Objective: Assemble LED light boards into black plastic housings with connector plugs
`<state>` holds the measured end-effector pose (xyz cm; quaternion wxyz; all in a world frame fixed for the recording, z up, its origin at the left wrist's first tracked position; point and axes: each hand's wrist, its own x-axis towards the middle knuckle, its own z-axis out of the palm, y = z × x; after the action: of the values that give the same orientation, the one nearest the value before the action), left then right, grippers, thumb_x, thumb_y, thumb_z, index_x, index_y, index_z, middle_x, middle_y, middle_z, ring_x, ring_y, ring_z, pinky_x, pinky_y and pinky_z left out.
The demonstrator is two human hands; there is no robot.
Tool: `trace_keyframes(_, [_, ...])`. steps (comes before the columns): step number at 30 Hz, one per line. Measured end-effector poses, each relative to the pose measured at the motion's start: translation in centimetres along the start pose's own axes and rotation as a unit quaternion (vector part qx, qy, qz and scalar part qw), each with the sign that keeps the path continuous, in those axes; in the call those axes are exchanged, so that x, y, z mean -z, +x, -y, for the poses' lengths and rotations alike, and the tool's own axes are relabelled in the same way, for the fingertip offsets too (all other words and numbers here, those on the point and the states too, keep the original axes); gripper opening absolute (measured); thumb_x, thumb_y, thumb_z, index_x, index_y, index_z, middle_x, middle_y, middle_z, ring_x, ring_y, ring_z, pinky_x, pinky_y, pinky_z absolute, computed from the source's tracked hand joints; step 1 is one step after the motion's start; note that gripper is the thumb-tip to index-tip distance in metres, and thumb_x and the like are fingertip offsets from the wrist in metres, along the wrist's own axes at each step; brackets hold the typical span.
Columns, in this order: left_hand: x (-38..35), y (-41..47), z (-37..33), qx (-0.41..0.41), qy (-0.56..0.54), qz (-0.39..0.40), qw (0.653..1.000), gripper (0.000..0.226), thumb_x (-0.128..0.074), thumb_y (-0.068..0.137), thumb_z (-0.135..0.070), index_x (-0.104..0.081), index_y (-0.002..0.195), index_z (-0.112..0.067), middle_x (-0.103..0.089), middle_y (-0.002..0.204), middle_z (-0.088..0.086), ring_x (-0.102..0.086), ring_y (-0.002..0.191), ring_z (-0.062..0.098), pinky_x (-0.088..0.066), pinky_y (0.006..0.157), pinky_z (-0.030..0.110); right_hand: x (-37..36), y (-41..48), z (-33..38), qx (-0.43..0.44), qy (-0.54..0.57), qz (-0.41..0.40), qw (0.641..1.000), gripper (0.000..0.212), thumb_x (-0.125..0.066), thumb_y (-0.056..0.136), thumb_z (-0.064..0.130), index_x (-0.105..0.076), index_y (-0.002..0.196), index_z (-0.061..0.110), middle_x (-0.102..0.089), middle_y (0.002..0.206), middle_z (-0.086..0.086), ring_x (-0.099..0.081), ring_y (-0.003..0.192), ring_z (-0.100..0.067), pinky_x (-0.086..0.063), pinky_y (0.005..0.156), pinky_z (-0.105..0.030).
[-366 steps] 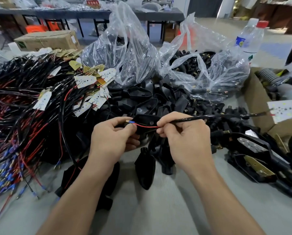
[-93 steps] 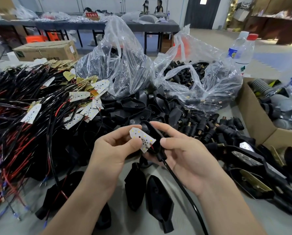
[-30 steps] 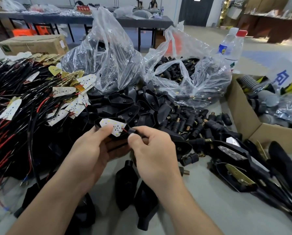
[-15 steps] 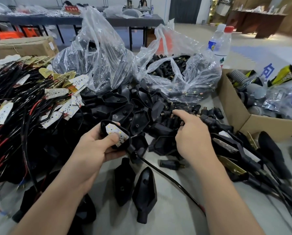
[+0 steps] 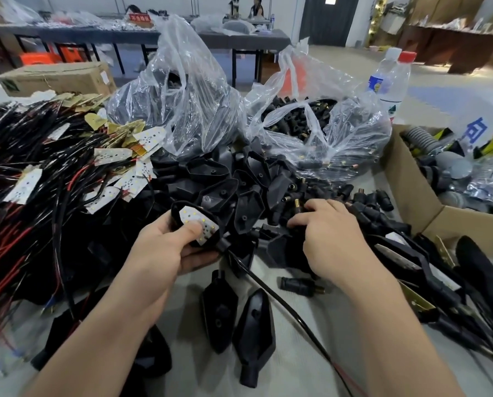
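— Any writing you can read?

— Hardly. A red sign (image 5: 140, 17) at 11 o'clock, on the far table, carries pale characters that are too blurred to read. The water bottle (image 5: 384, 84) at 2 o'clock has a blue label, and its print is unreadable. The carton (image 5: 59, 78) at 10 o'clock shows a green mark on its end. A big blue character (image 5: 475, 130) stands at 3 o'clock, and it is not clear enough to name.

— And the piece being built?

— Just left of centre. The left hand (image 5: 165, 247) grasps a black housing (image 5: 175, 211), pointed like a leaf. The white LED board (image 5: 193, 214), dotted with small yellow chips, sits in the housing's hollow under the thumb. A black cable (image 5: 282, 305) leaves the housing's neck towards 5 o'clock.

— The other hand?

— The right hand (image 5: 331, 242) lies at 3 o'clock with its fingers curled down onto the loose connector plugs (image 5: 362, 209), which are black with brass tips. It seems to close on one, but I cannot tell.
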<state>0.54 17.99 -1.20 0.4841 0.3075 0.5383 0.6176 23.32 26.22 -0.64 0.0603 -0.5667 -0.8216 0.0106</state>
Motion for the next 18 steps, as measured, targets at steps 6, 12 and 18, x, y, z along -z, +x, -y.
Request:
trace_keyframes(6, [1.1,0.5,-2.0,-0.073,-0.198,-0.135,0.968,0.018,-0.053,0.102,0.0,-0.058,0.088,-0.01,-0.074,0.072,0.0,-0.074,0.068,0.012,-0.062,0.065,0.026,-0.5,-0.1,0.2,-0.036,0.133,-0.022,0.99,0.047,-0.058,0.09,0.004,-0.068,0.13,0.028,-0.048,0.157,0.006,-0.034,0.149,-0.016,-0.018,0.123,-0.03])
trace_keyframes(12, [2.9,1.0,-2.3,-0.089,-0.202,-0.195,0.956,0.023,-0.054,0.102,0.003,-0.059,0.089,-0.015,-0.073,0.074,-0.004,-0.076,0.086,0.016,-0.064,0.077,0.034,0.3,-1.1,1.3,-0.144,0.416,-0.211,0.873,0.022,-0.087,0.068,0.014,-0.074,0.063,0.032,-0.072,0.081,0.029,-0.062,0.077,0.018,-0.038,0.065,0.003])
trace_keyframes(18, [2.6,0.8,-1.3,-0.136,0.097,-0.293,0.941,0.035,-0.072,0.075,0.002,-0.075,0.091,-0.029,-0.074,0.083,-0.007,-0.07,0.081,0.018,-0.061,0.082,0.049,0.7,-1.6,1.9,-0.17,0.615,-0.244,0.73,0.035,-0.079,0.07,0.004,-0.06,0.078,0.032,-0.075,0.077,0.006,-0.069,0.068,-0.008,-0.055,0.066,-0.023])
